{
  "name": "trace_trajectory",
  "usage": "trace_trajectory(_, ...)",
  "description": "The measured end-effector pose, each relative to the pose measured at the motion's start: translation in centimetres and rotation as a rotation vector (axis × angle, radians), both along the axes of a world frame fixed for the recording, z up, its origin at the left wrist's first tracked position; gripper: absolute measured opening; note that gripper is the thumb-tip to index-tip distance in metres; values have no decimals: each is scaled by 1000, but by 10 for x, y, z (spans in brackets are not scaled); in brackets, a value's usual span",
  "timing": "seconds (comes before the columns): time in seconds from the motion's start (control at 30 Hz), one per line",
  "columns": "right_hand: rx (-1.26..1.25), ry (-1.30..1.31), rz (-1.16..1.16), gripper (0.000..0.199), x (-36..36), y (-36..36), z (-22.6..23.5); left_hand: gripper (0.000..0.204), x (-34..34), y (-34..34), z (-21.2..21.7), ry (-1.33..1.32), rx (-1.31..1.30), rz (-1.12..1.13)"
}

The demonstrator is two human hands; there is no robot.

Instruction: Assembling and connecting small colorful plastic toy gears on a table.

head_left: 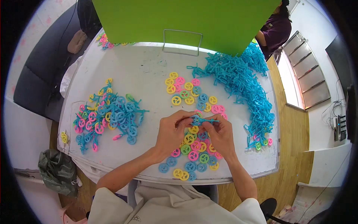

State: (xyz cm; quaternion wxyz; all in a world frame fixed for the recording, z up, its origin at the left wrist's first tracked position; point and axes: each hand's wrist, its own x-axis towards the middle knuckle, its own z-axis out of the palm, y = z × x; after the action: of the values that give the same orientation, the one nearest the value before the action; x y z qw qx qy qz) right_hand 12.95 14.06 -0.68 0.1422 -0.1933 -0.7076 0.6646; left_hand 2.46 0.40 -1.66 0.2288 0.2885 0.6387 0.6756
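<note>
Over the middle of the table, my left hand [171, 128] pinches a small blue plastic wheel [195, 120] between thumb and fingers. My right hand [221, 135] is closed on a blue forked plastic stick [210, 120], whose forked end meets the wheel. Fingers cover where the two parts join, so I cannot tell how far they fit together. Beneath and around both hands lie loose spoked wheels [193, 155] in yellow, pink, green and blue. More loose wheels [176, 100] spread beyond my fingers.
At left is a heap of sticks with wheels on them [120, 114]. A long pile of blue sticks [238, 80] curves along the right side. A green panel [171, 18] with a wire stand [182, 42] closes off the far edge. Another person [278, 31] is behind it at right.
</note>
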Motion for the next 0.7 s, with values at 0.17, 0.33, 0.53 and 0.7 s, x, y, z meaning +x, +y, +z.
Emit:
trace_trajectory(0.17,-121,-23,-9,12,1,2,-5,18,10,0,-6,-66,25,19)
trace_trajectory(0.33,-321,-42,-58,16,0,-1,-12,18,11,-5,0,81,-67,6)
trace_trajectory(0.53,-349,-4,-114,17,-1,-6,-11,24,14,3,-8,219,102,101)
trace_trajectory(0.7,112,164,-230,15,0,-18,-20,22,14,2,-5,96,85,78)
